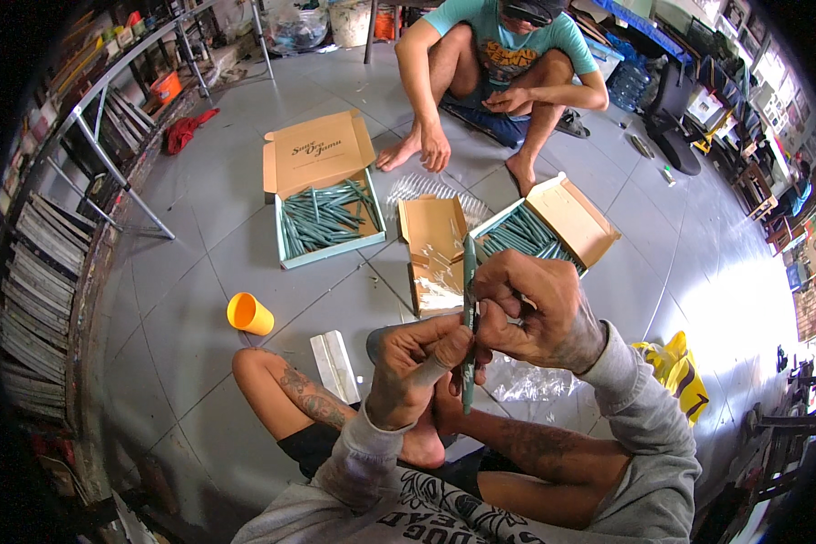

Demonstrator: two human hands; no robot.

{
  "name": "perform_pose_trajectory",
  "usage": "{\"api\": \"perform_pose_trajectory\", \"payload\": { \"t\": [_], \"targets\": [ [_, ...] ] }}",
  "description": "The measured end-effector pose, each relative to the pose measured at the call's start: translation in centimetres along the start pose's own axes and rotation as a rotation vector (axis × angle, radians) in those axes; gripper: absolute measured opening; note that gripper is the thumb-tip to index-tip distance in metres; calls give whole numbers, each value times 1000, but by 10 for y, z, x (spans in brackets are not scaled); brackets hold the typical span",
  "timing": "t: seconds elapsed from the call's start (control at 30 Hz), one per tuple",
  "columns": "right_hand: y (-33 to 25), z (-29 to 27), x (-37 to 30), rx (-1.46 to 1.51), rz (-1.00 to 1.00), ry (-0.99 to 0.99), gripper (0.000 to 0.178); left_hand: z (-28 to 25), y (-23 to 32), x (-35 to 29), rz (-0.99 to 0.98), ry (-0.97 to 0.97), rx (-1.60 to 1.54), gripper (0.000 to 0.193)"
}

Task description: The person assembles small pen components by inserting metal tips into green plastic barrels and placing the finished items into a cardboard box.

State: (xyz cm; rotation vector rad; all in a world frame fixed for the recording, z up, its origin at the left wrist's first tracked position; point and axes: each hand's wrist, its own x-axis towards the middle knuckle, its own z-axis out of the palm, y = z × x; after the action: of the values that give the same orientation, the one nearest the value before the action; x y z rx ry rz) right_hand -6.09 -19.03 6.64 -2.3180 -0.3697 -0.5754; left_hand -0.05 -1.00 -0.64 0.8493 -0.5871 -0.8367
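A dark green pen (469, 258) stands nearly upright before me, with pale marks along its barrel. My left hand (415, 367) pinches its lower part between thumb and fingers. Against the pen's side, my right hand (544, 304) is closed, thumb and fingertips pressed together; whatever is between them is hidden. Beyond my hands, a box (286, 257) at the left and a second box (592, 210) at the right hold many similar green pens. Between them a brown cardboard box (419, 238) contains white scraps.
A co-worker (508, 82) sits opposite, one hand over clear plastic wrap (426, 188). A yellow cup (250, 314) and a white block-like piece (335, 364) are at my left. A yellow bag (683, 372) lies at right. A metal-legged table (118, 177) stands at far left.
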Motion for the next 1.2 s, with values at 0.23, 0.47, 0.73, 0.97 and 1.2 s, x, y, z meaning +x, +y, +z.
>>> {"api": "perform_pose_trajectory", "payload": {
  "t": [0.23, 0.47, 0.73, 0.97, 1.2],
  "targets": [
    [-5, 3, -2, 60, 93, -37, 27, -3, -2, 3, 14, 103, 53, 34],
    [-4, 6, -3, 76, 102, -25, 23, -5, 0, 5, 0, 108, 4, 34],
    [-5, 7, -6, 105, 129, -105, 23, -13, -7, 10, 76, 161, -32, 33],
    [-1, 15, -5, 154, 74, -127, 13, -15, -3, 12, 74, 218, -122, 33],
    [4, 29, -15, 125, 86, -269, 48, -18, -9, 9, 17, 316, -352, 32]
  ]
}}
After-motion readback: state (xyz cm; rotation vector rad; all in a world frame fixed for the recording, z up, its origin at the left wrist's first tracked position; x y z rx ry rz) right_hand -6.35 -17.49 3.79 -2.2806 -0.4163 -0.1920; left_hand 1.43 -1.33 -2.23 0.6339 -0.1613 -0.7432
